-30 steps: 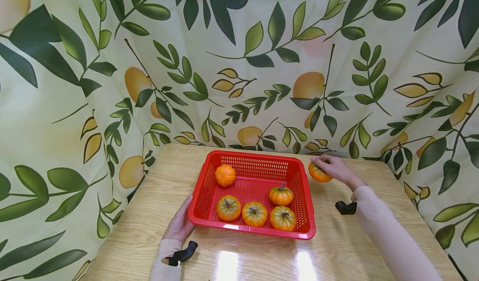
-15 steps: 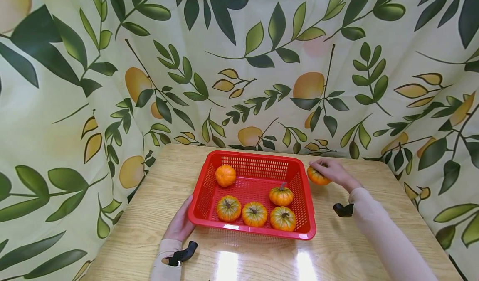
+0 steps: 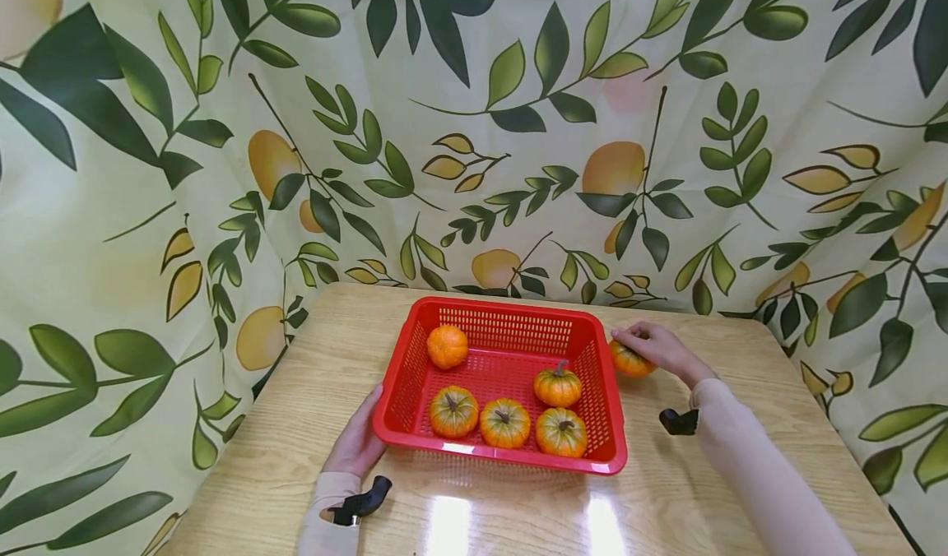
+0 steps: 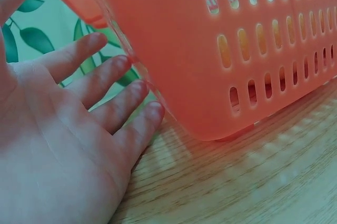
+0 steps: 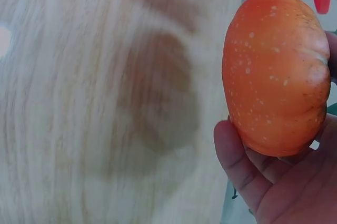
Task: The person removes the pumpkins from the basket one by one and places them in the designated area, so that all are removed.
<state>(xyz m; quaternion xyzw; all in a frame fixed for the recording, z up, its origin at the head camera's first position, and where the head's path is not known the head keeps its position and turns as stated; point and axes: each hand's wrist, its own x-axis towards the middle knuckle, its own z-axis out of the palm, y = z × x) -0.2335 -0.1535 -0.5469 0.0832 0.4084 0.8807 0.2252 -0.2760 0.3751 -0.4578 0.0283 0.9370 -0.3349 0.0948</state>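
A red plastic basket (image 3: 499, 447) with slotted walls sits on the wooden table. Just outside its right wall, my right hand (image 3: 659, 347) grips a small orange pumpkin (image 3: 629, 362). The right wrist view has this pumpkin (image 5: 276, 74) above the tabletop, with fingers and thumb around it and a shadow below. At the basket's left side is my left hand (image 3: 356, 442); its fingers (image 4: 118, 71) are extended, tips at the basket's wall (image 4: 174, 66). Inside the basket, an orange pumpkin (image 3: 448, 347) lies back left, and several orange-and-green pumpkins, including one (image 3: 505, 423) at front middle, lie front and right.
The table (image 3: 296, 424) extends on both sides of the basket and in front of it. A curtain (image 3: 504, 153) printed with leaves and fruit hangs behind and at both sides. Each wrist wears a black mount, the right one (image 3: 678, 422) sticking out over the table.
My right hand has brought the pumpkin slightly toward the front of the table, still beside the basket's right wall. The left hand, the basket and the pumpkins inside have stayed put.
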